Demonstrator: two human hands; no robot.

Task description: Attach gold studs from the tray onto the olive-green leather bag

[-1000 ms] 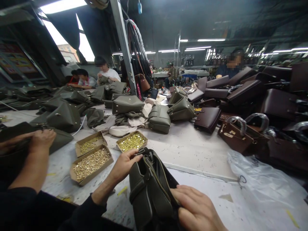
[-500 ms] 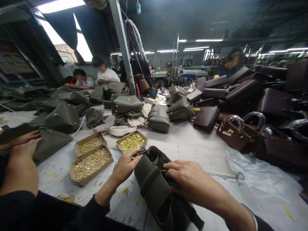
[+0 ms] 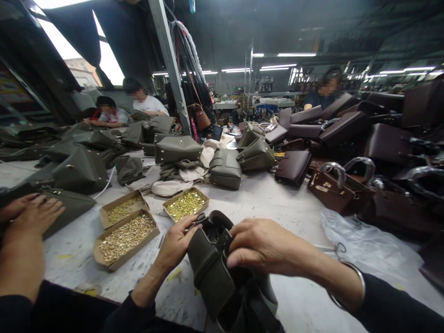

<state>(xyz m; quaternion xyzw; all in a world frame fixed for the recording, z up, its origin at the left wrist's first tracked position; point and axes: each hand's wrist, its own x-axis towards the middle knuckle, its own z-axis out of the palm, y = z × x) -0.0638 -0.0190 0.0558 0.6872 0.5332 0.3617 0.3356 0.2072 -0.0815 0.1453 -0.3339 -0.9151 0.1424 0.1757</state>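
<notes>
A dark olive handbag [image 3: 217, 273] is tilted on the table in front of me, its mouth partly open. My left hand [image 3: 178, 243] grips the far left edge of the bag's opening between thumb and fingers. My right hand [image 3: 258, 245] has its fingers and thumb closed at the bag's right rim, near a dark strap end. What lies under those fingertips is hidden. Left of the bag stand cardboard trays: one of small gold metal pieces [image 3: 126, 237], a second of gold pieces [image 3: 125, 210] behind it, and a third of shiny yellow-gold pieces [image 3: 187, 203].
At the far left a co-worker's hands [image 3: 33, 215] rest on another olive bag. Olive bags [image 3: 178, 149] are heaped along the back; dark brown bags [image 3: 347, 185] pile up on the right. Clear plastic sheeting [image 3: 371, 249] lies at right. Several people sit farther off.
My right hand has moved slightly up and left along the bag's rim, its fingers drawing closer together. The co-worker's hand at left has shifted on its bag. The view has moved a little.
</notes>
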